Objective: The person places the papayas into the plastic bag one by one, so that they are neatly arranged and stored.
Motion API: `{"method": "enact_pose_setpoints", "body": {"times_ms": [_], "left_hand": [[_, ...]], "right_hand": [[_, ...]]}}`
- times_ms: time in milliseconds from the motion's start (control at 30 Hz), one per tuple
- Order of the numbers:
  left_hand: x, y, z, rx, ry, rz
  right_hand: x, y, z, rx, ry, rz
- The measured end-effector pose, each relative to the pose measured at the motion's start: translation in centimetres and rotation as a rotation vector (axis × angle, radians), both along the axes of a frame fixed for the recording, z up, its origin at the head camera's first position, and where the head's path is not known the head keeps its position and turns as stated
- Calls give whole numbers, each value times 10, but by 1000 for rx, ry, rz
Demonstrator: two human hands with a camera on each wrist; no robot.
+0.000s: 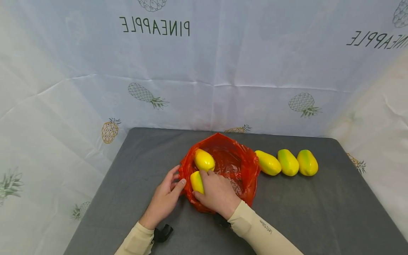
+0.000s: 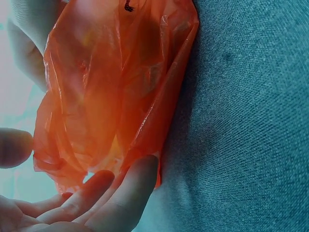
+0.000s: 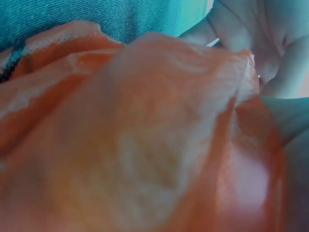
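Observation:
A red plastic bag [image 1: 250, 166] stands with its mouth open on the grey table. Inside its left part lies a yellow mango-like fruit [image 1: 204, 160]. Just in front of that one, my right hand [image 1: 220, 193] reaches into the bag and grips a second yellow-green fruit [image 1: 196, 182]. My left hand [image 1: 164, 200] is at the bag's left side, its fingers [image 2: 137, 188] against the outside and its thumb apart from them, near the rim. In the right wrist view the bag's wall [image 3: 145, 130] covers most of the picture and hides the right fingers.
Three more yellow-green fruits stand in a row right of the bag: one close to it [image 1: 268, 163], a middle one [image 1: 288, 162] and a far-right one [image 1: 307, 163]. A pineapple-print cloth [image 1: 204, 63] hangs behind the grey table [image 1: 318, 212].

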State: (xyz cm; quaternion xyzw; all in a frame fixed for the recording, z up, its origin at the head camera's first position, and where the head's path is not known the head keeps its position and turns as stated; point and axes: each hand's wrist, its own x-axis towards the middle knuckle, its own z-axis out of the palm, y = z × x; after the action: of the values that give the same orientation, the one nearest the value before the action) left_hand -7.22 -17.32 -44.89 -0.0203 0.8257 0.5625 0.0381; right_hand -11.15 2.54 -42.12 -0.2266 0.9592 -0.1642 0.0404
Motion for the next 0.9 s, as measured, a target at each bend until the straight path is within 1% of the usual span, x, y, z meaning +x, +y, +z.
{"method": "enact_pose_setpoints", "body": {"times_ms": [367,533,700,800,900], "left_hand": [[1,3,0,-5,-10,-3],[0,6,-1,4,-20,-5],[0,8,-1,3,-32,-9],[0,8,-1,17,-43,-13],[-1,7,0,22,-60,-10]], "right_hand": [[1,5,1,-4,7,-5],[1,15,10,-7,34,-14],[-3,40,29,-42,44,-61],[-8,64,39,-63,64,-104],[-14,91,45,-93,74,-151]]}}
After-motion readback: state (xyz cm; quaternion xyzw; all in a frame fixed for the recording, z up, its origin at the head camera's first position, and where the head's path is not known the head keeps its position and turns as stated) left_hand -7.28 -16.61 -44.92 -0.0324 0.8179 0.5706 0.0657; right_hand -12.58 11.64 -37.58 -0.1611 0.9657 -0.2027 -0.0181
